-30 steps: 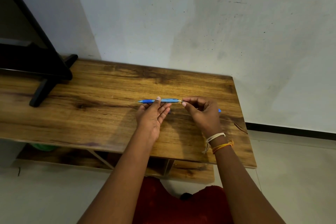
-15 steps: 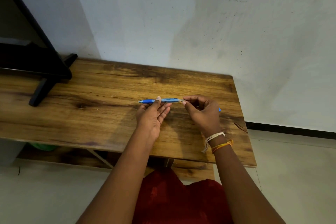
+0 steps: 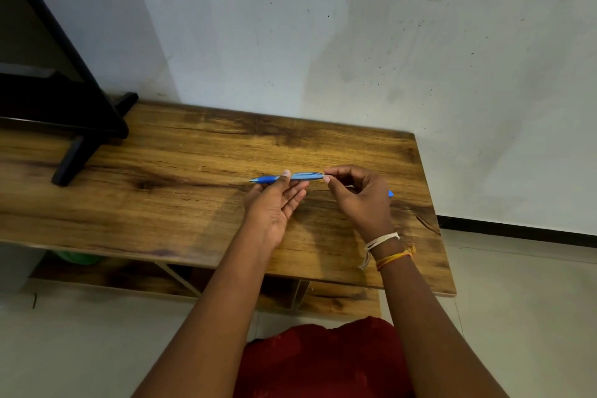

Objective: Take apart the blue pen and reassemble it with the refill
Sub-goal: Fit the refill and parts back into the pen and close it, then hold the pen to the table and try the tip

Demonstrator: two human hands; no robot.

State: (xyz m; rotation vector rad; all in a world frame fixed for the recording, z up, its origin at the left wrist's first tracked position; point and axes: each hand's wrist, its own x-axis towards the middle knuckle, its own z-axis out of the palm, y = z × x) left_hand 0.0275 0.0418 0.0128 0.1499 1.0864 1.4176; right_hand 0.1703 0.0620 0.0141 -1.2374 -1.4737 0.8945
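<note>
The blue pen (image 3: 290, 177) lies level above the wooden table (image 3: 181, 191), its tip pointing left. My left hand (image 3: 274, 203) holds the pen's front half between thumb and fingers, palm up. My right hand (image 3: 358, 197) pinches the pen's right end with thumb and forefinger; whether a thin refill is between those fingertips is too small to tell. A small blue piece (image 3: 390, 193) shows just past the right side of that hand, mostly hidden.
A black stand with a flat foot (image 3: 77, 152) occupies the table's far left. A lower shelf (image 3: 323, 297) sits under the tabletop, with something green (image 3: 77, 258) beneath the left part. A white wall is right behind the table, pale floor to the right.
Almost nothing differs. Both hands keep the same grip on the pen, with only slight shifts of the right fingers.
</note>
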